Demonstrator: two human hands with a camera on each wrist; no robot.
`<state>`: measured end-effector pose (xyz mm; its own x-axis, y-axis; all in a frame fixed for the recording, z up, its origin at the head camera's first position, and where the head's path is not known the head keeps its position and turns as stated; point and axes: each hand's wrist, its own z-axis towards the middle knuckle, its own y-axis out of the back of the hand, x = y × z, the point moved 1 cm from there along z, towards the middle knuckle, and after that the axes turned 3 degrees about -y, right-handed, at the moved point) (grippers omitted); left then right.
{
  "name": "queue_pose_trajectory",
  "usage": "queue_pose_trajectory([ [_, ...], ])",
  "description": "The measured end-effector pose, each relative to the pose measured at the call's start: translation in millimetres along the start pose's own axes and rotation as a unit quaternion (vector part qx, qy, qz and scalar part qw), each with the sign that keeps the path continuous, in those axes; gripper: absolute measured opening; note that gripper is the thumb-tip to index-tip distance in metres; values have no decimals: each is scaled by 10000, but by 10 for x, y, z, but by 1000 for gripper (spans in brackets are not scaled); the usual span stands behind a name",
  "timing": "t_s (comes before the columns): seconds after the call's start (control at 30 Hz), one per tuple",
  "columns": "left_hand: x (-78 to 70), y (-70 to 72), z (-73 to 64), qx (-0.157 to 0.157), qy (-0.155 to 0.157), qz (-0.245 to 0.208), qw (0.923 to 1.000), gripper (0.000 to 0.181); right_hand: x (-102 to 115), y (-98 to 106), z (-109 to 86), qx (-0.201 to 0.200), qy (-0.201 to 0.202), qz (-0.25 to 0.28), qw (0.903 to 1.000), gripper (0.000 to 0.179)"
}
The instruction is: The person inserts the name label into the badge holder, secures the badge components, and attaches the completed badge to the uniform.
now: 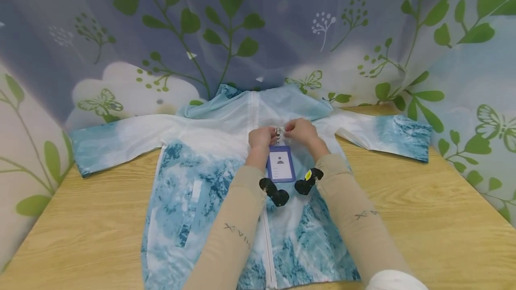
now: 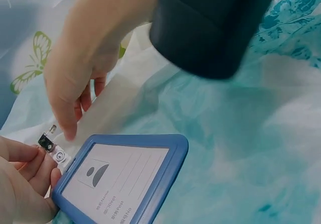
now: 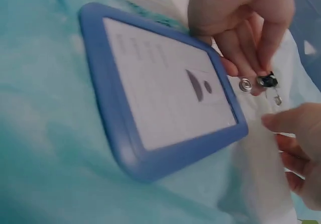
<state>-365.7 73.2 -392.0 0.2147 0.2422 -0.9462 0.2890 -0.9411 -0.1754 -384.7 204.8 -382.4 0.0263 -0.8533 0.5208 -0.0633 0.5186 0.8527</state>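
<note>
A blue-framed ID badge holder (image 1: 281,164) lies on the front of a blue and white jacket (image 1: 209,164), its card facing up. At its top is a metal clip (image 2: 46,142) with a small pin, joined by a clear snap strap (image 2: 60,156). My left hand (image 1: 261,140) pinches this clip between thumb and fingers. Close beside it on the right, my right hand (image 1: 302,132) has its thumb over a raised fold (image 3: 266,174) of the jacket and its fingers partly hidden behind that fold. The right thumb tip is near the pin, apart from it.
The jacket lies spread on a wooden table (image 1: 423,218), sleeves (image 1: 121,140) out to both sides and the zip (image 1: 267,249) down the middle. A leaf-patterned curtain (image 1: 282,26) stands behind and at both sides. Black wrist cameras (image 1: 274,191) hang near the badge holder.
</note>
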Motion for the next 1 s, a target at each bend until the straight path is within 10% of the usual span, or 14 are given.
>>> queue_pose_trajectory([
  [0.4,20,-79,-14,37,-31,99,9999,19,40,41,-20,-213,227,237,9992,25],
  [1.0,35,-129,-27,-147,18,-102,9998,19,84,90,-22,-340,-538,932,9936,23],
])
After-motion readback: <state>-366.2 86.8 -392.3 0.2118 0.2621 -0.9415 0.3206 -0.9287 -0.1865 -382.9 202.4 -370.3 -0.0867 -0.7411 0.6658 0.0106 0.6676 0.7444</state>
